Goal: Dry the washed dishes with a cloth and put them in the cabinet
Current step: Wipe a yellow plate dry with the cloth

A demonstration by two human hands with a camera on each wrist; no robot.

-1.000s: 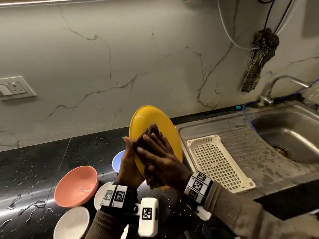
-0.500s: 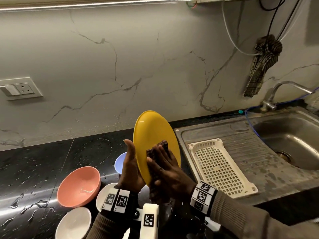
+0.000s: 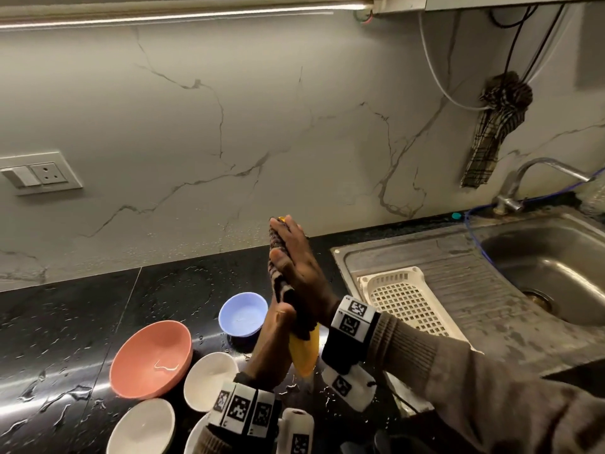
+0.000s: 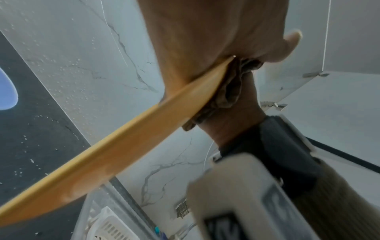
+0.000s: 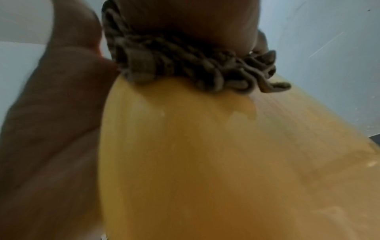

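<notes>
Head view. Yellow plate [image 3: 304, 353] is held on edge above the black bench [image 3: 65, 322], centre of frame, nearly edge-on to the camera; only its lower rim and a sliver at the top show. Right hand [image 3: 302, 273] lies flat against the plate's right face, fingers straight and close together, pressing a dark patterned cloth [image 3: 278, 273] onto it. Left hand [image 3: 273, 342] supports the plate from the left side, thumb up along the rim; its fingers are hidden behind the plate. Lower left on the wet bench: pink bowl [image 3: 150, 358], blue bowl [image 3: 243, 313], two white bowls [image 3: 209, 380] [image 3: 140, 427]. Right of centre a white perforated tray [image 3: 406, 299] sits on the steel sink's drainboard [image 3: 491, 290]. A checked towel [image 3: 491, 132] hangs on the wall, upper right.

Left wrist view. Plate edge [image 4: 115, 155] runs diagonally from lower left to centre. Left hand [image 4: 205, 40] backs it at the top; the cloth [image 4: 228, 92] is bunched on the far side. Finger spread: cannot tell.

Right wrist view. Blurred. Plate face [image 5: 226, 162] fills the lower frame; crumpled cloth [image 5: 195, 68] pressed on it at the top under the right hand [image 5: 185, 21]. Left hand's palm [image 5: 51, 129] at left, touching the rim.
</notes>
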